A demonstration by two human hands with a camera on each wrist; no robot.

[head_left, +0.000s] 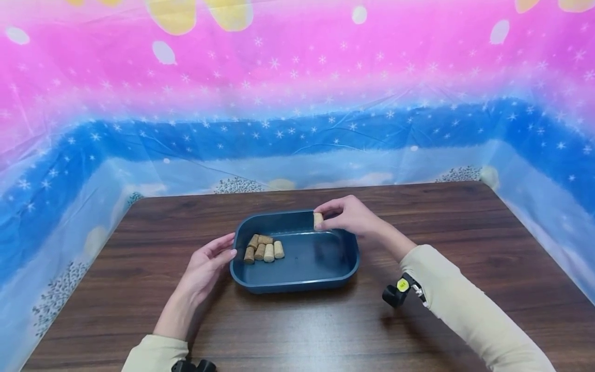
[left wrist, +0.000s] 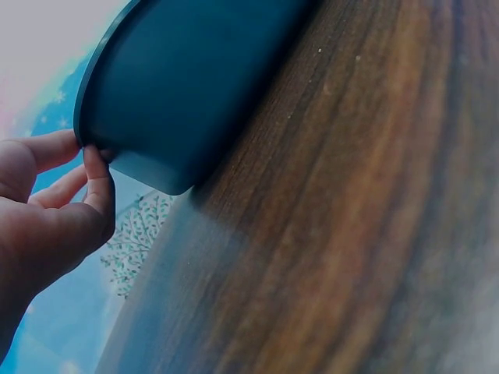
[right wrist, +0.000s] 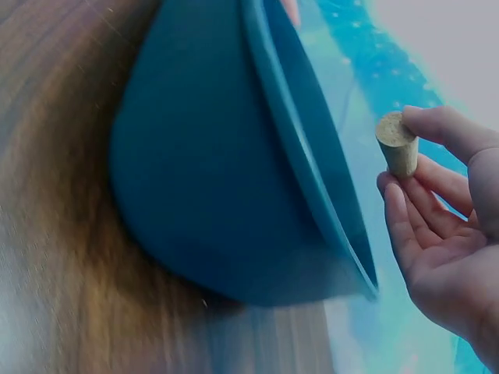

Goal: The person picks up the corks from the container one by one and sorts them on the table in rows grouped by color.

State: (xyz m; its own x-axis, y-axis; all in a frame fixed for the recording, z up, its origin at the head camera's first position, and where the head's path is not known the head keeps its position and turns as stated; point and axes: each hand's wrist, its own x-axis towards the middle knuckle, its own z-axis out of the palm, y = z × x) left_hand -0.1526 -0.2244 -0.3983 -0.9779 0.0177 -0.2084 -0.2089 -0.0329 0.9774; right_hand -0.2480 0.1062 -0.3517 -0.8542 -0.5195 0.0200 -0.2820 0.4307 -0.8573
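Note:
A dark blue rectangular basin (head_left: 297, 284) with rounded corners sits on the table. Several cork stoppers (head_left: 260, 251), some pale and some browner, are grouped at its left end. With thumb and fingers at the rim, my left hand (head_left: 206, 263) holds the basin's left end, and the left wrist view shows those fingers (left wrist: 97, 183) against the lip. Over the far right part of the basin, my right hand (head_left: 355, 216) pinches one more cork stopper (head_left: 318, 221). In the right wrist view this tapered cork (right wrist: 399, 144) is between thumb and fingers, above the rim.
The dark brown wooden table (head_left: 297, 330) reaches back to a pink and blue patterned cloth (head_left: 297, 119) hanging behind and at both sides. A black wrist camera (head_left: 395, 294) hangs below the right sleeve (head_left: 465, 305).

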